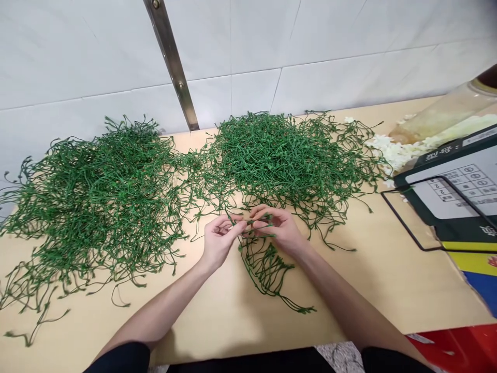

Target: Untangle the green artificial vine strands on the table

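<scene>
My left hand (219, 239) and my right hand (276, 227) meet over the middle of a pale wooden table (380, 280). Both pinch a small bunch of thin green plastic stems (267, 267), which hangs down toward me from my fingers. A large tangled pile of the same green stems (97, 202) lies to the left. A second pile (287, 155) lies just beyond my hands, its loose ends reaching my fingers.
White artificial petals (392, 150) are heaped at the back right beside a clear plastic bag (442, 116). A black printed box with a wire frame (450, 197) sits at the right edge. A white tiled wall with a brass strip (173, 65) stands behind.
</scene>
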A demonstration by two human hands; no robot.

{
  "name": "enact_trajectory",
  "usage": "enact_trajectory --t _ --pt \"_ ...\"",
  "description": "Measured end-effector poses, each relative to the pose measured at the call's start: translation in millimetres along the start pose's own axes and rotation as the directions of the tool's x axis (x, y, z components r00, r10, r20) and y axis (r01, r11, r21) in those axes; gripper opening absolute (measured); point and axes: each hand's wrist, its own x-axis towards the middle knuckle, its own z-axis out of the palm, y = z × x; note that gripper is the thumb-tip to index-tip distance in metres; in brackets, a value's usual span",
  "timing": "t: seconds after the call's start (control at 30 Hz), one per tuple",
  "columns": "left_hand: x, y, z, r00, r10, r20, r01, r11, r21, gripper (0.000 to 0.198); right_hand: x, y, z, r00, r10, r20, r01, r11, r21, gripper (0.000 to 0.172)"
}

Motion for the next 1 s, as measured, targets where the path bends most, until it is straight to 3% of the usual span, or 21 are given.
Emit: enact_trajectory --t 0.27,0.37,0.53,0.67,0.8,0.9,1.0 --pt "2.9 7.7 8.4 0.991 0.047 -0.129 -0.06 0.993 -0.1 0.024 0.2 6.6 -1.1 0.968 -0.252 -0.011 0.249 0.963 -0.107 0.011" --pt "4.3 7.0 8.2 0.983 0.069 -0.173 -0.091 0.988 -0.122 0.025 -0.3 5.7 1.4 0.961 -0.275 0.028 0.277 0.955 -0.109 0.011" --pt "4.8 2.6 4.5 0.972 0.068 -0.224 -0.098 0.987 -0.129 0.027 -1.5 3.6 2.9 0.984 -0.172 0.055 0.174 0.984 -0.025 0.015" --pt "4.3 2.6 4.6 0.979 0.06 -0.196 -0.087 0.987 -0.135 0.028 -1.0 -0.9 1.3 0.998 -0.058 0.024 0.055 0.99 0.13 0.021" --pt "4.0 5.6 7.2 0.983 0.07 -0.167 -0.098 0.982 -0.163 0.027 0.5 -5.4 -0.2 0.998 0.012 0.067 -0.03 0.96 0.277 0.022" --pt "3.6 8.5 8.9 0.985 0.065 -0.158 -0.093 0.981 -0.172 0.028 1.1 -5.9 -0.8 0.994 0.065 0.084 -0.086 0.958 0.273 0.021" --pt "3.0 10.8 9.4 0.992 0.043 -0.12 -0.063 0.984 -0.169 0.028 1.3 -2.4 -0.6 0.991 0.106 0.088 -0.119 0.98 0.162 0.022"
